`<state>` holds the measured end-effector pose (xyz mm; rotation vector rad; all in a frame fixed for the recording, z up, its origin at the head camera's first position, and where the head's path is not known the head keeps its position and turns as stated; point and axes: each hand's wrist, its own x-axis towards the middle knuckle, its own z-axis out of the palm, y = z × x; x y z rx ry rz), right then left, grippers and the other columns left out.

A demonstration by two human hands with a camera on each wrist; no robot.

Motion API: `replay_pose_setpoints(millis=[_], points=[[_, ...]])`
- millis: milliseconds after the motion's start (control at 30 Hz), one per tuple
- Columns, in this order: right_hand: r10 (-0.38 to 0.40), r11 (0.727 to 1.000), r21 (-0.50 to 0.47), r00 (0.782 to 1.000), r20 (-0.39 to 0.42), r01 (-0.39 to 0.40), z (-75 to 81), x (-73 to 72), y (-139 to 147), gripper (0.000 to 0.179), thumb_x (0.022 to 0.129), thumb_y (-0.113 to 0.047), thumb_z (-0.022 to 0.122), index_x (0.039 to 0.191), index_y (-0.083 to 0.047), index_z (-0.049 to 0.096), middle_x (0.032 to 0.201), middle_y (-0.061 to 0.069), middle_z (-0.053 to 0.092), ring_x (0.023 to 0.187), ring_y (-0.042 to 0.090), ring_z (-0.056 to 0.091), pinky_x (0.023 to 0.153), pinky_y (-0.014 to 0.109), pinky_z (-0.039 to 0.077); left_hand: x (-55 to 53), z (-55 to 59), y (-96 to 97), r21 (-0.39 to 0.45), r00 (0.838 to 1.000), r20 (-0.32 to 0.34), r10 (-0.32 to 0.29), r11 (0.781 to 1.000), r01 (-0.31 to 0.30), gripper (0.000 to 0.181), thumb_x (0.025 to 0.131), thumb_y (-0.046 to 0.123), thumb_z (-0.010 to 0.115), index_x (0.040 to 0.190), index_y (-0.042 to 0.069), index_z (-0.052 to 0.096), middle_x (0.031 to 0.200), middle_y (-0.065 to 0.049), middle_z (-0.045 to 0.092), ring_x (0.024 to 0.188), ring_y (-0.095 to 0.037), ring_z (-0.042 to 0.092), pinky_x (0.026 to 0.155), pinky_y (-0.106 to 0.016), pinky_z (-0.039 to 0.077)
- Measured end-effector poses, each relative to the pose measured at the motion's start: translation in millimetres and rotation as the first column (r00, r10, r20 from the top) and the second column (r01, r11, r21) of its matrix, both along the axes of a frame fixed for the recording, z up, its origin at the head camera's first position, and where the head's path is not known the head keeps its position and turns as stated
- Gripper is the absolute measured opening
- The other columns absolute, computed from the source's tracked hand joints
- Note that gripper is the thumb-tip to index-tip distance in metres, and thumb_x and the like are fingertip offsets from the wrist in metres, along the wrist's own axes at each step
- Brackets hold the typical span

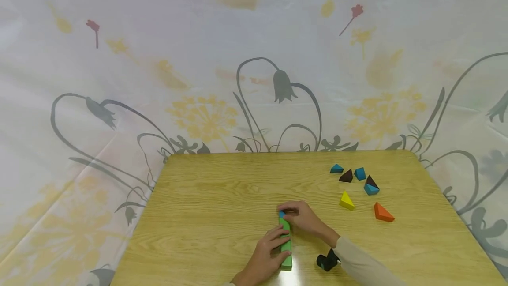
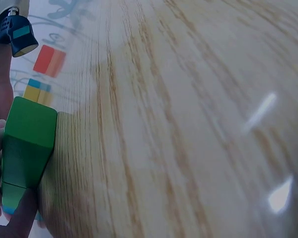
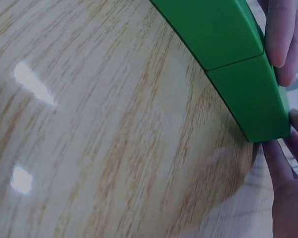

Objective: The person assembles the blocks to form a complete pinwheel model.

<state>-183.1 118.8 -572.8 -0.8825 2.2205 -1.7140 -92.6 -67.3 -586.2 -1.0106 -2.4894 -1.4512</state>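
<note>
Green wooden blocks (image 1: 285,260) lie end to end in a line on the table, pointing away from me. A small blue block (image 1: 282,214) sits at the far end of that line. My left hand (image 1: 263,255) holds the green row from its left side, fingers over the top and thumb toward the near end. With thumb and fingers, my right hand (image 1: 305,219) pinches the blue block, which is mostly covered. In the right wrist view, a thin seam divides two green blocks (image 3: 248,94) set flush together.
To the right lie a yellow triangular block (image 1: 346,202) and an orange-red one (image 1: 383,213). Behind them are several blue (image 1: 360,174) and dark brown blocks (image 1: 346,176). A black wrist camera (image 1: 327,260) hangs by the right sleeve. Flower-patterned cloth (image 1: 158,100) surrounds the wooden table (image 1: 206,197).
</note>
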Motion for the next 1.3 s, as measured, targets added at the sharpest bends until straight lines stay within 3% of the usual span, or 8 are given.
replay_pose_setpoints(millis=[400,833,1100,1233,1300], points=[[-0.111,0.990,0.080,0.993,-0.032,0.113,16.6,1.2,18,0.027,0.092,-0.004,0.060,0.118,0.004,0.060,0.116,0.019,0.061,0.106,0.037,0.058,0.083,0.032,0.054,-0.2,1.5,-0.7,-0.012,1.000,-0.006,0.003,1.000,-0.003,0.036,0.090,0.017,0.064,0.118,-0.004,0.062,0.130,-0.011,0.055,0.129,-0.034,0.042,0.101,-0.039,0.042],[-0.234,0.970,0.049,0.970,-0.071,0.237,37.2,10.5,62,0.026,0.088,0.000,0.064,0.114,0.004,0.063,0.112,0.022,0.062,0.099,0.030,0.062,0.076,0.026,0.056,0.4,-1.1,0.6,0.003,0.999,-0.011,0.034,0.999,-0.034,0.034,0.088,0.014,0.068,0.118,-0.002,0.063,0.129,-0.010,0.056,0.127,-0.032,0.044,0.102,-0.040,0.042],[-0.317,0.947,0.006,0.940,-0.128,0.320,48.3,19.1,93,0.027,0.085,0.002,0.067,0.111,0.006,0.063,0.108,0.027,0.061,0.093,0.017,0.064,0.072,0.023,0.056,-0.2,-3.1,2.6,0.019,1.000,0.002,0.029,0.999,-0.029,0.035,0.087,0.012,0.068,0.118,-0.003,0.063,0.129,-0.011,0.056,0.128,-0.033,0.044,0.100,-0.037,0.043],[-0.373,0.926,0.009,0.916,-0.149,0.378,52.0,23.0,106,0.028,0.084,0.001,0.069,0.111,0.003,0.064,0.106,0.019,0.063,0.091,0.004,0.061,0.071,0.020,0.055,0.3,-2.0,1.7,0.024,1.000,0.004,0.026,0.999,-0.026,0.035,0.088,0.013,0.067,0.118,-0.003,0.062,0.129,-0.011,0.056,0.127,-0.034,0.044,0.100,-0.037,0.044],[-0.407,0.910,0.017,0.900,-0.158,0.415,53.5,24.7,113,0.028,0.083,0.000,0.070,0.110,0.003,0.064,0.105,0.008,0.065,0.090,0.001,0.060,0.071,0.019,0.055,0.6,-1.4,1.5,0.025,1.000,0.011,0.024,0.999,-0.025,0.035,0.089,0.014,0.066,0.119,-0.003,0.062,0.130,-0.011,0.055,0.128,-0.034,0.043,0.100,-0.037,0.044]])
